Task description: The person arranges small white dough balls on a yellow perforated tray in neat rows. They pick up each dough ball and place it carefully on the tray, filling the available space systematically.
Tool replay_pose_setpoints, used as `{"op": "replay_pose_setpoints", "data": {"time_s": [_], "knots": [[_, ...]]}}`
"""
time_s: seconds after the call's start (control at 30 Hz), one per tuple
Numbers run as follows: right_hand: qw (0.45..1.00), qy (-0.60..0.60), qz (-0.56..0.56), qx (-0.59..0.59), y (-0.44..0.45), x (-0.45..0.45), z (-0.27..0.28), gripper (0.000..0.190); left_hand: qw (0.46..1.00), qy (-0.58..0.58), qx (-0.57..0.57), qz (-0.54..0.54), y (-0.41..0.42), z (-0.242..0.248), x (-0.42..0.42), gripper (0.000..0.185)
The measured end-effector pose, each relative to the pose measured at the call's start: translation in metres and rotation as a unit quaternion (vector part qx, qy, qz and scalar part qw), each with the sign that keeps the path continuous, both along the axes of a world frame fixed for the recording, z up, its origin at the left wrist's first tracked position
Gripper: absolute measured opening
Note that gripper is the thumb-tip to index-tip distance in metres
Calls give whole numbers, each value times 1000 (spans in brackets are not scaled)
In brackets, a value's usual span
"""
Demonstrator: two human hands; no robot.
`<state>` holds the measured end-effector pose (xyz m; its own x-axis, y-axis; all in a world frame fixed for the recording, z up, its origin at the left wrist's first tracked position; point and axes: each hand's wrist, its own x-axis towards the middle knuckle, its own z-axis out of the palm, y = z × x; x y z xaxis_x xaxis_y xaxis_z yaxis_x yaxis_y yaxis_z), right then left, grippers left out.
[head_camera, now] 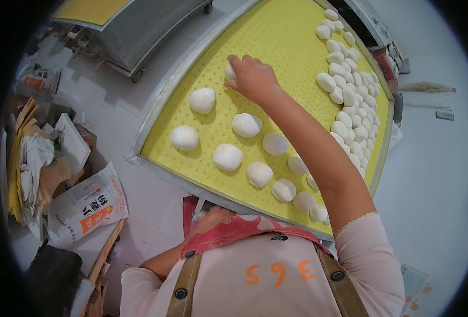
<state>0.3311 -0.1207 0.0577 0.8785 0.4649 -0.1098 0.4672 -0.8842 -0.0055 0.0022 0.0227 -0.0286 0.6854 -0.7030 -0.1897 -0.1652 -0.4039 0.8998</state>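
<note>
My right hand [254, 77] reaches over the yellow perforated mat of a metal-framed tray, its fingers and thumb around a white dough ball [230, 72] that is partly hidden by them. Nearest to that hand stand a loose dough ball [202, 100] and another dough ball [247, 125]. More balls lie spaced out in rows towards my body, some of them hidden under my forearm. My left hand [214, 218] is low beside the tray's near edge, by my red apron [254, 230]; its fingers are partly hidden, and what it touches there cannot be made out.
Many smaller white dough pieces [349, 95] crowd the tray's right side. A metal frame [170, 174] edges the tray. A wheeled metal cart [127, 31] stands at the upper left. At the left lie a printed flour sack [89, 208] and a heap of paper and plastic.
</note>
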Motion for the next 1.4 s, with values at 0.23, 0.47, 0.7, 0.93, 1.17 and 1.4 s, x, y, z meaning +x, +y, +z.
{"op": "replay_pose_setpoints", "data": {"time_s": [0.23, 0.47, 0.7, 0.93, 1.17, 1.4], "knots": [[995, 36, -25, 87, 19, 11, -15, 42, 878, 437, -51, 187, 0, 5, -1, 44], [990, 87, -44, 98, 21, 10, -26, 53, 926, 310, -123, 180, 3, -11, -18, 40], [977, -69, -97, 176, -123, 44, -18, 74, 954, 258, -48, 145, 6, -5, -15, 35], [974, -29, -217, -53, -245, 20, -3, 60, 909, 322, -129, 232, 4, 4, -18, 39], [974, 55, -210, -69, -241, 1, -8, 56, 934, 280, -99, 200, 5, -3, -15, 40], [977, 104, -119, 141, -125, -26, 15, 56, 960, 211, -96, 154, 5, -5, -16, 36]]}}
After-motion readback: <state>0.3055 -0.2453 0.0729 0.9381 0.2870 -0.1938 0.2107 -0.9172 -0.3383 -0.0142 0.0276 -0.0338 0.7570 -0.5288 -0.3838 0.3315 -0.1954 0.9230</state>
